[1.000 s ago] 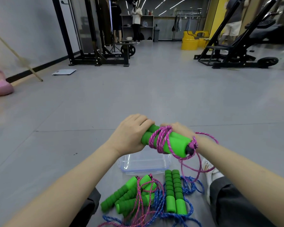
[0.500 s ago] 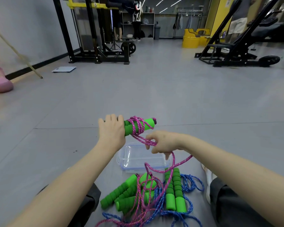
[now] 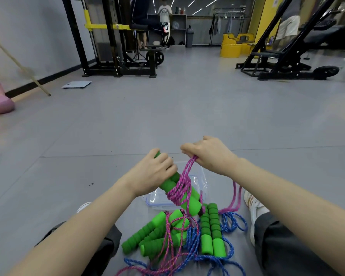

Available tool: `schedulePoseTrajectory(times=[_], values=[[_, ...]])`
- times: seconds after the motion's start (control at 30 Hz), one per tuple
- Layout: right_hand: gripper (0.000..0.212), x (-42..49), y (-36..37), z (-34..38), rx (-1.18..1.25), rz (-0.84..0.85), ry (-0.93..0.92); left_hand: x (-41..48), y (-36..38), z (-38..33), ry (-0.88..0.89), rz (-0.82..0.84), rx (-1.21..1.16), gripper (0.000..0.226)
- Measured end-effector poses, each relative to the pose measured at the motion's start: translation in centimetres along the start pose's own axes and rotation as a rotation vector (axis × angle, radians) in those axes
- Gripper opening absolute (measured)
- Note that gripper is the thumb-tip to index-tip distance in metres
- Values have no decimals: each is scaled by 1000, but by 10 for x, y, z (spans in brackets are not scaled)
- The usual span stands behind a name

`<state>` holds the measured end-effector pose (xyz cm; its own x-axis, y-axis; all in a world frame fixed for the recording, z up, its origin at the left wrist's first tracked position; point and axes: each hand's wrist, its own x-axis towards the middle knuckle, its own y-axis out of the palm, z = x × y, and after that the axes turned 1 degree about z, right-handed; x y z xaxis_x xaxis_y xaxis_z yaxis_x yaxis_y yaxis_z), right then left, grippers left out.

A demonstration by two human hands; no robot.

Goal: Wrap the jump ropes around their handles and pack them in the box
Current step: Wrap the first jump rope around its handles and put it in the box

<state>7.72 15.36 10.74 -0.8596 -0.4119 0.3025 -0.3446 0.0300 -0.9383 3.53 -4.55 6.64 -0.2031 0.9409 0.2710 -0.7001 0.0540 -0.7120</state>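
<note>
Head view: L hand (image 3: 153, 172) curled tight round the upper end of the green handles (image 3: 189, 200), held tilted in the air over the clear box (image 3: 204, 182), which sits on the floor (image 3: 167, 116) between the person's legs. Pink rope (image 3: 177, 193) makes several turns round the handles' middle. R hand (image 3: 209, 154) is closed, pinching two strands pulled taut up from that coil; the slack trails down by the right leg. Looks mid-wrap on this rope, approx halfway. Box seems empty, tho partly hidden. Next prob needs more turns w/ R hand till slack is gone, end tucked, then bundle into box. Other ropes (image 3: 187, 236), pink & blue, lie tangled at the box's near edge
</note>
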Motion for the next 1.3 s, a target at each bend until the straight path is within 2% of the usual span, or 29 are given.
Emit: schedulePoseTrajectory(times=[0.07, 0.13, 0.23, 0.3, 0.37, 0.47, 0.53, 0.6, 0.7, 0.8, 0.87, 1.03, 1.13, 1.17, 1.27, 1.3], values=[[27, -5, 2, -2, -16, -65, 5, 4, -1, -1, 44, -169, -69, 15], [31, -5, 10, -3, 8, -20, 36, 9, -5, 0, 2, -275, -121, 13], [31, -14, 16, -11, 116, 164, 285, 19, -12, 7, -189, -387, -270, 24], [34, -26, 9, -15, 375, 270, 471, 23, -17, 11, -312, -404, -367, 27], [40, -32, 8, -5, 563, 352, 598, 25, -18, 10, -412, -384, -405, 27], [26, -29, 18, 19, 572, 353, 499, 30, -17, 2, -596, -288, -404, 25], [39, -14, 27, 31, 556, 449, 446, 29, -14, 2, -713, -177, -381, 15], [38, -3, 26, 36, 608, 524, 442, 23, -8, 4, -788, -38, -319, 29], [21, 6, 11, 38, 649, 541, 331, 11, -5, 10, -826, 140, -135, 44], [17, 10, -9, 37, 643, 588, 235, 5, -2, 9, -810, 399, -64, 24], [21, 11, -23, 34, 587, 642, 202, 8, -6, 5, -743, 514, -35, 23], [16, 11, -40, 23, 626, 682, 111, 15, -9, -1, -545, 567, 0, 25], [14, 10, -43, 16, 754, 634, 116, 12, -8, 1, -388, 498, -72, 28], [16, 10, -44, 14, 813, 611, 115, 11, -10, 3, -318, 427, -92, 32], [17, 8, -47, 11, 1075, 559, 111, 8, -10, 8, -87, 76, -67, 47], [15, 8, -47, 9, 1159, 540, 117, 8, -8, 8, -38, 37, -75, 46]])
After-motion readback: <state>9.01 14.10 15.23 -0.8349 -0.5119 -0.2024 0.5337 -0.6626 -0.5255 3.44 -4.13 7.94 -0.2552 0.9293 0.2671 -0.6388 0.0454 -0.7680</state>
